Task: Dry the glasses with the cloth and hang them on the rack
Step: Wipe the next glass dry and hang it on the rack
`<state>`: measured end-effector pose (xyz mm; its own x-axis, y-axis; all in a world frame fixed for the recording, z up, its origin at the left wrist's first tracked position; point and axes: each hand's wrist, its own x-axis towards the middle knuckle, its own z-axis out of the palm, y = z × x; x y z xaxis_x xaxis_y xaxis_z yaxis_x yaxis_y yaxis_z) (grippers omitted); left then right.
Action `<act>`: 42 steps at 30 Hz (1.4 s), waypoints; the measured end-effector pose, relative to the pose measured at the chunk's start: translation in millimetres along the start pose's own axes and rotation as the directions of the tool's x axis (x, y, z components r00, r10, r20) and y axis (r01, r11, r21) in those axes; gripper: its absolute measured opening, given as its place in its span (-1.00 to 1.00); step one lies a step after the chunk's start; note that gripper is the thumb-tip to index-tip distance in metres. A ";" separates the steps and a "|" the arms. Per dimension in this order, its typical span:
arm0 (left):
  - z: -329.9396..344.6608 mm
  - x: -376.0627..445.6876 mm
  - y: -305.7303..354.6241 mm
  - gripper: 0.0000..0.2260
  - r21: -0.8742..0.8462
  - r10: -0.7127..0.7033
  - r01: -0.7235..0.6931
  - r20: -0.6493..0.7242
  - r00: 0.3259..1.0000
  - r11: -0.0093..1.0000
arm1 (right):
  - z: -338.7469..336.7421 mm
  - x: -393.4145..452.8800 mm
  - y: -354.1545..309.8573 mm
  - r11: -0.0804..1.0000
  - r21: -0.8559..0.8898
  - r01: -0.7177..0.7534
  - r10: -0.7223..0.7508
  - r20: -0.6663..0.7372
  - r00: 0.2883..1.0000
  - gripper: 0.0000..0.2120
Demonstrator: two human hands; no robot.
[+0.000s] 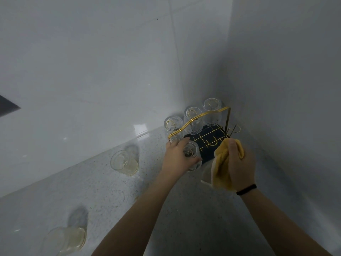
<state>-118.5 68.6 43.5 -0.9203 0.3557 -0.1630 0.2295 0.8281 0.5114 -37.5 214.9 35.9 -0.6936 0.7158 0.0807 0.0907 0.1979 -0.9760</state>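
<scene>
Ribbed glass (191,156) in left hand (177,154) at rack (206,126) (right hand (239,163) fisted around yellow cloth (221,167))

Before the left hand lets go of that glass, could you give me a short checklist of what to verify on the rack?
1. Left hand has hold of the ribbed glass, inverted at the rack's front: ok.
2. Glass seated fully on a peg: cannot tell, the hand hides it.
3. Three glasses already hung along the back of the rack: ok.
4. Free pegs remain at the front right: ok.
5. Right hand holds the yellow cloth clear of the rack: ok.
6. Two glasses lie on the counter, not yet hung: not ok.
</scene>
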 end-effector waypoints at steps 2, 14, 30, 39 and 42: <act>0.2 -1.5 -1.6 -0.28 -0.007 0.002 -0.002 -0.006 1.000 1.000 | 0.3 -1.1 -2.0 1.000 0.000 0.001 -0.001 0.001 1.000 -0.59; -3.1 -16.8 -5.1 -0.31 -0.092 0.003 -0.006 -0.029 1.000 0.996 | -3.6 -17.4 -14.2 1.000 0.011 -0.016 0.016 0.033 0.999 -0.61; -44.0 -90.2 -110.3 -0.57 -0.472 -0.317 0.186 -0.215 0.924 0.862 | 60.4 -108.3 -36.1 0.999 0.034 -0.041 0.030 0.273 0.962 -0.66; -57.4 -61.9 -214.2 -0.24 -0.462 -0.506 0.367 -0.222 0.834 0.807 | 132.9 -146.3 -39.7 0.995 -0.041 -0.089 0.096 0.229 0.969 -0.66; -57.0 -38.7 -233.9 -0.11 -0.512 -0.507 0.387 -0.112 0.855 0.767 | 151.9 -150.8 -33.5 0.989 -0.083 -0.119 0.134 0.214 0.968 -0.64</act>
<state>-154.7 -163.5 -21.7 -0.9385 -0.1643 -0.3038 -0.3428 0.5510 0.7609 -44.5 -1.4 25.7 -0.8120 0.5757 -0.0961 0.2316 0.1667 -0.9584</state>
